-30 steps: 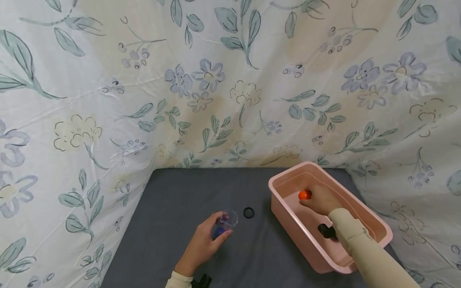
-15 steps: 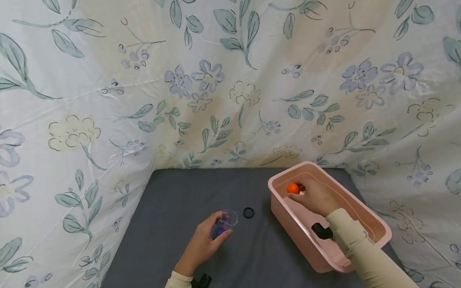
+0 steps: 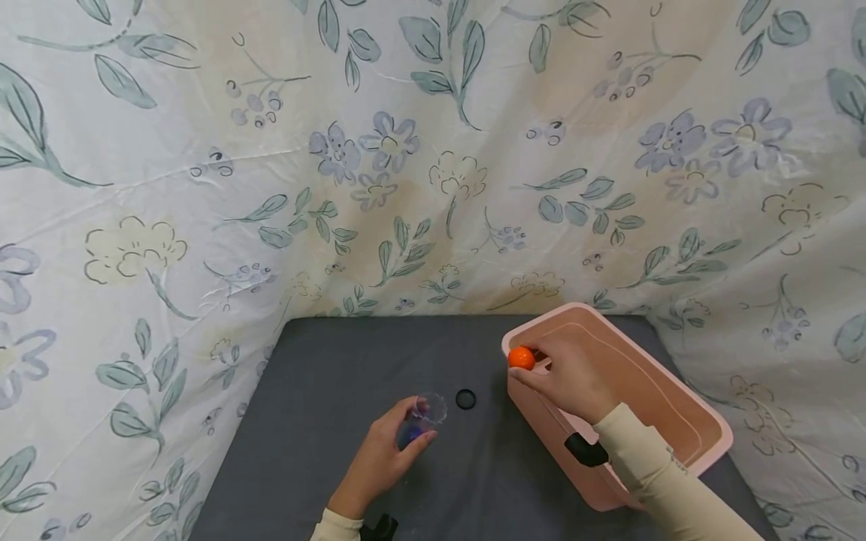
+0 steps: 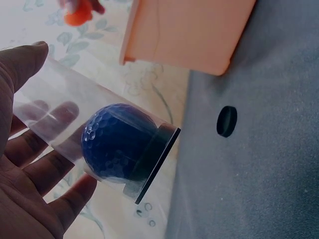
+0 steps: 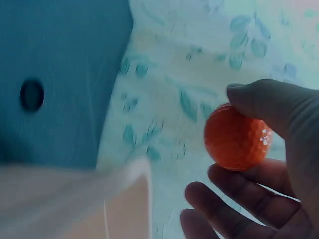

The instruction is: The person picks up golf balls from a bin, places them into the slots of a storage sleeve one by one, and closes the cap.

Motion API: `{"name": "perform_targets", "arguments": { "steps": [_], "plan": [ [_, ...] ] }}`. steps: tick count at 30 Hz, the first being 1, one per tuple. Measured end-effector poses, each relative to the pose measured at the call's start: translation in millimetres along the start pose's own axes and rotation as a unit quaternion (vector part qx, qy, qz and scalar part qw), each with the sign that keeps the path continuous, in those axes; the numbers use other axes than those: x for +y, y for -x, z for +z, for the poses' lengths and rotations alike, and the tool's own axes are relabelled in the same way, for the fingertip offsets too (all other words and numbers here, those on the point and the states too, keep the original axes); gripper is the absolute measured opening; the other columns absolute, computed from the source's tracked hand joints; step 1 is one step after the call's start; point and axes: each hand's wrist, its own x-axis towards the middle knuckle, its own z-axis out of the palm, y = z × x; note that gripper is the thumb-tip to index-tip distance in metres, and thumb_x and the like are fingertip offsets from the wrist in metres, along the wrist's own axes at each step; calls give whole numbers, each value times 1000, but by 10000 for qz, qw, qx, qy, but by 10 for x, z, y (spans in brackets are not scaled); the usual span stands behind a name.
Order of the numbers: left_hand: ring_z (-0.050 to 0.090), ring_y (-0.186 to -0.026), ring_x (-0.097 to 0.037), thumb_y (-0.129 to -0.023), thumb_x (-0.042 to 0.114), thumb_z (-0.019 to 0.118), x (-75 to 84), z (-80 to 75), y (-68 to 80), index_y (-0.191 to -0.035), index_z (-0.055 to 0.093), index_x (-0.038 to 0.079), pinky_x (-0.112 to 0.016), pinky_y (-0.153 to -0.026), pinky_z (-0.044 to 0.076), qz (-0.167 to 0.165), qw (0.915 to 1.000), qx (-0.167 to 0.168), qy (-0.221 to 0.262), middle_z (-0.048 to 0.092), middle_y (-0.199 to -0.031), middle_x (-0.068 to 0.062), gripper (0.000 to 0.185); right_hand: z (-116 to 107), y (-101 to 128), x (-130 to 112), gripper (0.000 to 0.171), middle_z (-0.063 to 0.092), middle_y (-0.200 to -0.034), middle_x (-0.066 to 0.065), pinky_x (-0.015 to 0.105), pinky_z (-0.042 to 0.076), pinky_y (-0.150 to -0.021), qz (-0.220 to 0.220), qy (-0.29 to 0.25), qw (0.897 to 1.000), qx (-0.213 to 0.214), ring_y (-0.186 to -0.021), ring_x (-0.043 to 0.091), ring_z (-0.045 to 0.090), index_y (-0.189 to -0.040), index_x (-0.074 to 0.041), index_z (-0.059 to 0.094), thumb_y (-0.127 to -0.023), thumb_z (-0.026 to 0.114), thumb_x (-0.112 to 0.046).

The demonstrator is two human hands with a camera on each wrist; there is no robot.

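Observation:
My left hand (image 3: 382, 451) grips a clear plastic tube (image 4: 65, 99) by its side, fingers and thumb around it. At the tube's bottom sits a dark blue golf ball (image 4: 117, 142), above a black end cap (image 4: 157, 164). The tube's upper end is uncovered in the head view. My right hand (image 3: 568, 376) pinches an orange golf ball (image 3: 521, 358) between thumb and fingers, over the near left rim of the pink bin (image 3: 704, 443). A loose black cap (image 3: 465, 399) lies on the dark cloth between tube and bin.
Dark grey cloth (image 3: 352, 361) covers the tabletop. A floral curtain (image 3: 406, 150) hangs behind and along both sides. The bin's high walls stand at the right, under my right forearm (image 3: 656, 466).
My right hand has lifted the orange golf ball up from inside the bin and moved it left to the rim. The left hand and tube have stayed in place.

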Motion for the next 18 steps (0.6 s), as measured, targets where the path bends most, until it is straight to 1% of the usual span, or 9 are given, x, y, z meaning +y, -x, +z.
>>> {"name": "perform_targets", "arguments": {
  "steps": [3, 7, 9, 12, 14, 16, 18],
  "plan": [
    [66, -111, -5, -98, 40, 73, 2, 14, 3, -135, 57, 23, -37, -95, 60, 27, 10000, 24, -14, 69, -128, 4, 44, 52, 37, -117, 25, 72, -96, -10, 31, 59, -76, -2, -289, 9996, 77, -85, 14, 66, -106, -22, 73, -87, 87, -29],
    [67, -111, -6, -98, 39, 73, 9, 26, 8, -136, 57, 22, -38, -94, 60, 141, 9998, 103, -68, 70, -127, 2, 44, 107, 72, -239, 30, 73, -100, -9, 37, 61, -77, -34, -411, 9990, 197, -86, 16, 66, -110, -21, 74, -85, 88, -29],
    [67, -111, -7, -98, 39, 73, 13, 29, 10, -135, 58, 22, -39, -93, 60, 159, 9998, 128, -74, 70, -127, 1, 44, 140, 90, -288, 32, 73, -101, -7, 38, 61, -78, -11, -481, 9987, 139, -86, 15, 65, -111, -19, 75, -84, 88, -30],
    [67, -111, -7, -98, 39, 73, 21, 31, 9, -135, 58, 22, -39, -94, 60, 102, 9999, 104, -36, 70, -127, 0, 44, 210, 124, -365, 38, 74, -106, -4, 32, 60, -78, 129, -604, 9981, -31, -88, 18, 67, -117, -16, 75, -85, 87, -34],
    [67, -111, -6, -97, 40, 73, 27, 30, 6, -135, 57, 22, -39, -94, 60, 41, 10000, 79, -21, 70, -127, 1, 44, 261, 130, -424, 41, 74, -108, -2, 29, 59, -77, 116, -729, 9972, -112, -88, 20, 67, -119, -14, 75, -85, 87, -35],
    [67, -110, -5, -97, 40, 73, 28, 30, 5, -135, 57, 22, -39, -95, 60, 32, 10000, 54, 4, 70, -127, 0, 45, 309, 129, -484, 44, 75, -109, -2, 27, 58, -77, 110, -744, 9970, -160, -88, 19, 67, -121, -15, 75, -85, 87, -38],
    [67, -110, -5, -98, 40, 73, 24, 33, 8, -136, 57, 23, -39, -95, 60, 69, 10000, 48, 27, 70, -128, -1, 45, 352, 122, -540, 43, 74, -109, -5, 29, 59, -78, 62, -792, 9967, -169, -88, 14, 64, -120, -18, 75, -84, 87, -39]
  ]
}}
